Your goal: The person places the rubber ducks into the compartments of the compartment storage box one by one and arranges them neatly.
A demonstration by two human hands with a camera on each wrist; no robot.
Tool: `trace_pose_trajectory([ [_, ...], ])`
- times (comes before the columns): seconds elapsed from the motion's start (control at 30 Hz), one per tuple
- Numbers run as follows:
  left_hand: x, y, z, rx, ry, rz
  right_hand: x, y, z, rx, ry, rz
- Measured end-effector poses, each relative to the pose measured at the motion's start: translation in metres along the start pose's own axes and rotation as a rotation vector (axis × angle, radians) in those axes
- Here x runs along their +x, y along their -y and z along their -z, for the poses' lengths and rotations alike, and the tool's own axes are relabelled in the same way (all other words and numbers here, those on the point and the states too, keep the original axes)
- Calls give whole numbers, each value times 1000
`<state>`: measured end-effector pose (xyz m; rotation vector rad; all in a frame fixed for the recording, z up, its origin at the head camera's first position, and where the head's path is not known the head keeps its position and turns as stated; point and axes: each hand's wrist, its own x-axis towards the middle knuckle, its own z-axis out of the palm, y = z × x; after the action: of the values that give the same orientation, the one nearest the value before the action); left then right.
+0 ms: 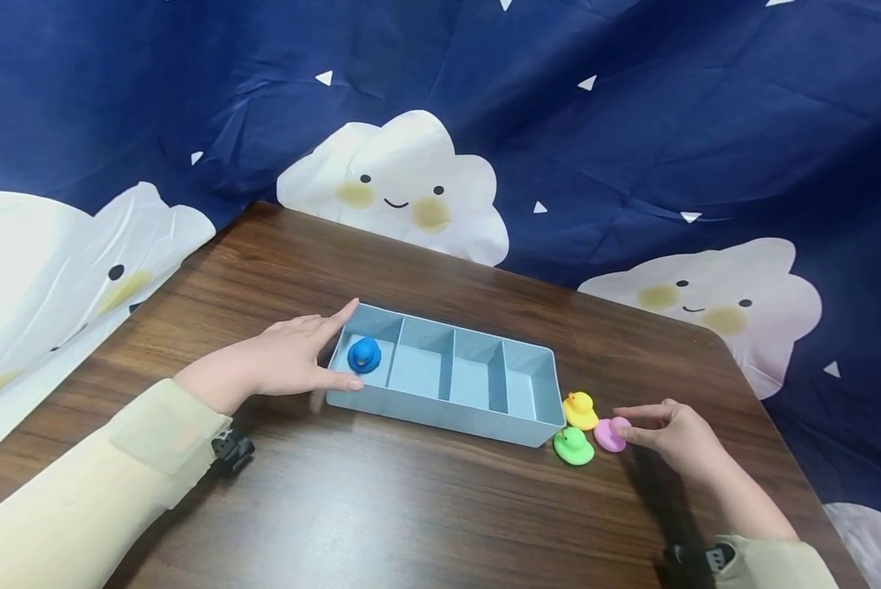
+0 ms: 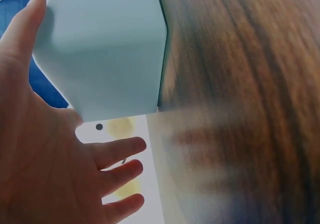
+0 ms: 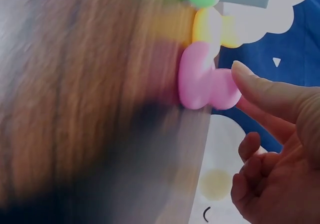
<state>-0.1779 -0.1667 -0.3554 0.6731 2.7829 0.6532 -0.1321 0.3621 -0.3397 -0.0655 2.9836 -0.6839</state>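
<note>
A light blue divided box [image 1: 433, 409] sits on the table, a blue toy duck [image 1: 365, 355] in its leftmost compartment. My left hand [image 1: 285, 360] holds that end between thumb and index finger, one on each long side. In the left wrist view, the other fingers of the left hand [image 2: 55, 149] stretch out free below the box [image 2: 105, 69]. Beyond the box's right end, my right hand [image 1: 683, 438] pinches the head of a pink toy duck [image 1: 608, 435] with thumb and index finger. In the right wrist view, the pink duck [image 3: 197, 77] is right beside the yellow one.
A yellow toy duck [image 1: 581, 411] and a green toy duck [image 1: 573, 447] lie close together at the box's right end. The brown wooden table [image 1: 411, 507] reaches back to a dark blue curtain [image 1: 528, 123] with white clouds.
</note>
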Motion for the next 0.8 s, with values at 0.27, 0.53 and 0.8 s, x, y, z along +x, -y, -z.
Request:
trace_pose_trajectory([
  [0.27, -2, -1, 1, -8, 5, 4, 0, -6, -1, 11, 15, 0],
  [0.53, -1, 0, -1, -12, 2, -1, 0, -6, 0, 20, 40, -8],
  [0.8, -1, 1, -1, -11, 2, -8, -2, -2, 2, 14, 24, -14],
])
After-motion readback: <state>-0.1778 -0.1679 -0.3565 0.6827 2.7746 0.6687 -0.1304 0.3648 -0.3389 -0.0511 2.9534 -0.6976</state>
